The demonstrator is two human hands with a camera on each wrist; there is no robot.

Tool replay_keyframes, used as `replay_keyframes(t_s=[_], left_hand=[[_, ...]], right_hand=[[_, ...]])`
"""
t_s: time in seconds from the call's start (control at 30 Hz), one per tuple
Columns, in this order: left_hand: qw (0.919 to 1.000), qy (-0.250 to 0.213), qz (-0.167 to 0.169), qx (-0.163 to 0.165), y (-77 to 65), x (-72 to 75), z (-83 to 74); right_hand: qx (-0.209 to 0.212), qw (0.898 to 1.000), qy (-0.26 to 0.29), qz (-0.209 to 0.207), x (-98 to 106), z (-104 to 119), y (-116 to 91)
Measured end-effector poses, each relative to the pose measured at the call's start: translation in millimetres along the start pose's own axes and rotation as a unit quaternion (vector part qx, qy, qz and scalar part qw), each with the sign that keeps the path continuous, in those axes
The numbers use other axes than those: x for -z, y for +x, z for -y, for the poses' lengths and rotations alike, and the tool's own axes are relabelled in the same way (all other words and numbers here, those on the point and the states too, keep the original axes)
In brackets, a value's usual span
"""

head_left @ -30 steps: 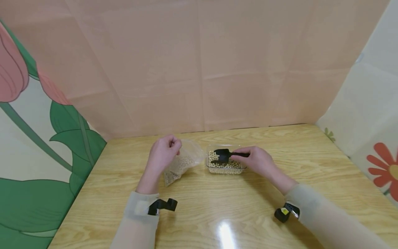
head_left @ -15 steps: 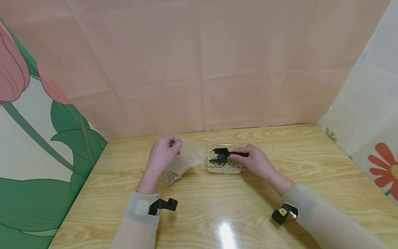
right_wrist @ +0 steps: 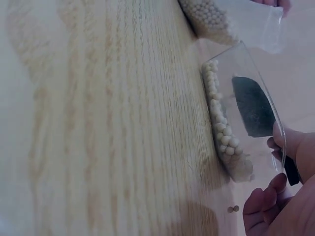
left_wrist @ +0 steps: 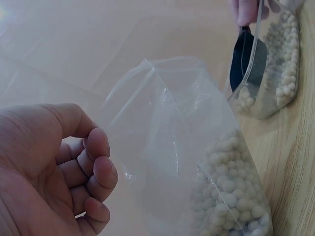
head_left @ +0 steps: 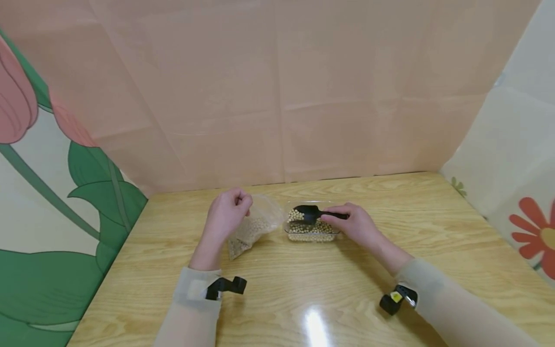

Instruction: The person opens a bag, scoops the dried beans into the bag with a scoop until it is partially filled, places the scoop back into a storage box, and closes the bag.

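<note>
My left hand (head_left: 227, 212) has curled fingers that pinch the upper edge of a clear plastic bag (left_wrist: 167, 137); the pinch point itself is hidden. Pale round beads (left_wrist: 229, 187) fill the bag's lower part, and it rests on the table. My right hand (head_left: 357, 224) grips the handle of a black scoop (head_left: 309, 212) between thumb and fingers. The scoop's blade sits inside a clear box (right_wrist: 261, 73), above a layer of similar pale beads (right_wrist: 221, 123). Some beads lie at the blade's front edge, toward the bag.
The bag and box stand side by side on a wood-grain table (head_left: 277, 299). Two loose beads (right_wrist: 233, 209) lie near the box in the right wrist view. A pinkish sheet (head_left: 277, 106) rises behind the table, and patterned flower sheets flank it.
The scoop's blade has shifted slightly left and up within the box, and the box has slid slightly left. My left hand and the bag have stayed nearly still.
</note>
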State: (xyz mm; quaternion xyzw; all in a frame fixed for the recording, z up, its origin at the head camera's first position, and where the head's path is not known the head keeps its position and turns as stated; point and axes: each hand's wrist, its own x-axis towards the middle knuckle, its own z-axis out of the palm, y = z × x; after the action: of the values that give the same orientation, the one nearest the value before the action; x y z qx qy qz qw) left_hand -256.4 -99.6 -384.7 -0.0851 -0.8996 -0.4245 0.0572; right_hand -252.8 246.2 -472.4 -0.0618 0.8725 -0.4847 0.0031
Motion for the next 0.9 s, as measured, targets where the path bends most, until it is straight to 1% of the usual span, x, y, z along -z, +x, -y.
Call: replay_keyframes(t_s=[0.23,0.33,0.47,0.63,0.9], left_hand=[[1.0000,-0.005,0.001,0.004,-0.4,0.2,0.4],[0.9999,-0.008,0.003,0.006,-1.0,0.7,-0.1],[0.9999,-0.008,0.003,0.008,-1.3,0.8,-0.6],[0.9999,-0.008,0.005,0.008,-1.6,0.8,-1.1],[0.9999,-0.005,0.007,0.011,-1.1,0.0,-0.9]], right_hand=[[-0.012,1.000,0.017,-0.008,1,-2,-3],[-0.018,0.999,0.033,-0.006,3,-4,-4],[-0.030,0.999,0.042,-0.009,6,-4,-6],[-0.043,0.998,0.041,-0.016,14,0,-9],[-0.029,0.999,0.044,-0.010,26,14,-18]])
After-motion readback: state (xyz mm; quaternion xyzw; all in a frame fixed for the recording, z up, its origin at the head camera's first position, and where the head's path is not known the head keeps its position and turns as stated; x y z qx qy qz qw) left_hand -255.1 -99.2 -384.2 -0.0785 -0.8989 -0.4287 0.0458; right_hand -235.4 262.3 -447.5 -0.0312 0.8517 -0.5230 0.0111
